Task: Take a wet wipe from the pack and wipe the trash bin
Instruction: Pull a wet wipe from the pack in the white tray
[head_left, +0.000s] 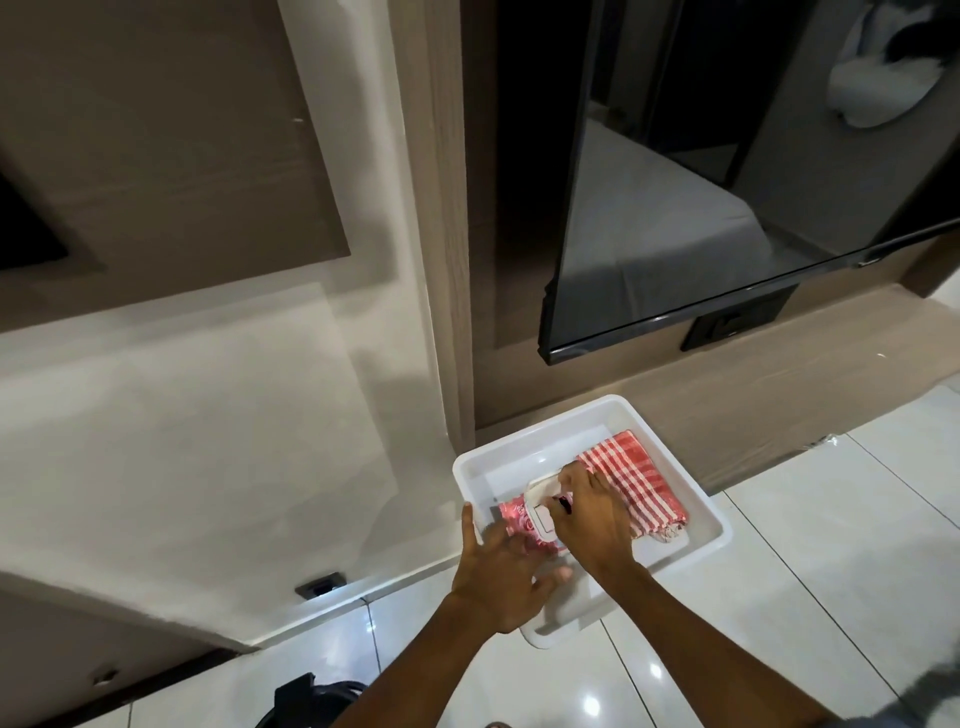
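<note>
The pack of wet wipes, red and pink with a white flip lid, lay inside a white plastic tray on the tiled floor. The lid stood raised at the pack's top. The right hand reached down over the pack with its fingers curled together at the lid opening, pinching there; whether a wipe was already between the fingertips could not be made out. The left hand was spread wide, thumb up along the tray's left rim and fingers splayed over the near end of the pack, pressing on it rather than closing around it.

Just beside the pack, on its right and partly under the right hand, a red-and-white checked cloth lay folded in the same tray, its fringe at the near edge. The tray sat close to the foot of a wood-grain wall panel, with a white wall to the left. Above the tray, a dark television screen hung on the panel, and a black socket plate showed below its lower edge. Another small dark socket sat low on the white wall. At the bottom of the view, a dark rounded object, cut off by the frame, stood on the floor; what it was could not be told.
</note>
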